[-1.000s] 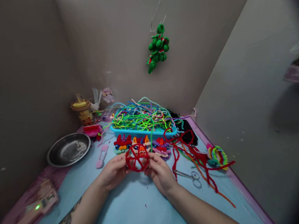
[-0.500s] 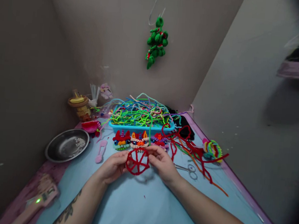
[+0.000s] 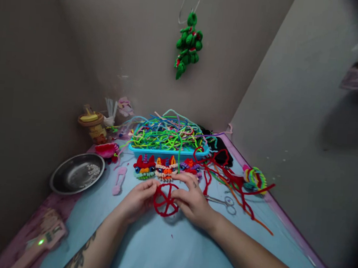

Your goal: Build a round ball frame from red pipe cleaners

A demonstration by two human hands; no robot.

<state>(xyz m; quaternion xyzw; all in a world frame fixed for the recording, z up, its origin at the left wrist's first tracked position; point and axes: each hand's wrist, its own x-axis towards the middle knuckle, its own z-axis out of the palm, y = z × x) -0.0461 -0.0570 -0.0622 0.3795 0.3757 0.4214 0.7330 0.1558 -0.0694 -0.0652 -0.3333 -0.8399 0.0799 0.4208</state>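
Your left hand [image 3: 141, 199] pinches the left rim of a red pipe-cleaner wheel [image 3: 168, 200] between thumb and forefinger, at the clock's centre, above a blue table cover [image 3: 169, 259]. Your right hand [image 3: 195, 203] is at its 3 o'clock side, thumb over the spokes and forefinger spread away above the rim; you cannot tell whether its hidden fingers grip. Just beyond, at 12 o'clock, three pipe-cleaner creature heads [image 3: 166, 170] sit in a row before a blue tray [image 3: 168, 152] heaped with pipe cleaners [image 3: 169, 137]. Metal scissors [image 3: 220, 201] lie near 3 o'clock, loose red pipe cleaners [image 3: 235, 179] at 2, a pink clip-shaped piece [image 3: 119, 181] and a metal bowl [image 3: 73, 177] toward 10.
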